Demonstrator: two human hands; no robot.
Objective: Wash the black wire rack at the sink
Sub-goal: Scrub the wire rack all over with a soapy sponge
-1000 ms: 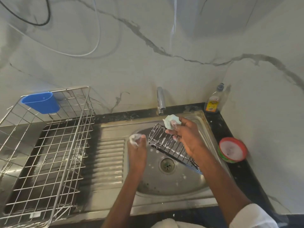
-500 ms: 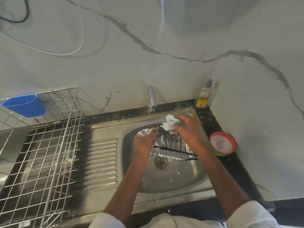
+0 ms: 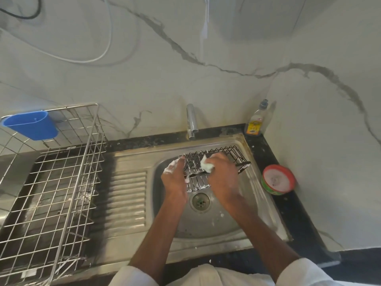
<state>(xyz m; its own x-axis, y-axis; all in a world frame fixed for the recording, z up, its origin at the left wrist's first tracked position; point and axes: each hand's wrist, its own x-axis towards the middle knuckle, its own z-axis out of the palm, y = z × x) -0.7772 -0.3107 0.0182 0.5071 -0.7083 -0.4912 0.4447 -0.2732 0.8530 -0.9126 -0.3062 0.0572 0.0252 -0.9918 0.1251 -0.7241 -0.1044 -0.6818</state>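
The dark desk point(image 3: 288, 205) is seen carrying a steel sink point(image 3: 132, 203) whose basin lies at the centre, with the ribbed drainboard at 9 o'clock of it; a large steel dish basket point(image 3: 61, 182) is set over the far left, a blue cup point(image 3: 31, 125) hung on its back rim at 10 o'clock. The tap point(image 3: 191, 122) is placed at 12 o'clock of the basin, with no water seen running; a soap bottle point(image 3: 255, 124) stands in the corner at 1 o'clock, and a red-rimmed tub point(image 3: 278, 179) of cleaning paste is set at 3 o'clock. The black wire rack point(image 3: 224, 156) is held tilted inside the basin, against its back wall, above the drain point(image 3: 201, 201); foam is seen on its bars. The left hand point(image 3: 175, 178), foam-covered, is curled round the rack's left edge to steady it; the right hand point(image 3: 221, 174) is closed on a pale scrubbing pad point(image 3: 207, 166) pressed onto the wires. The scrubbing step is judged to be in hand; next, the remaining bars would need working over, then a rinse under the tap is called for.
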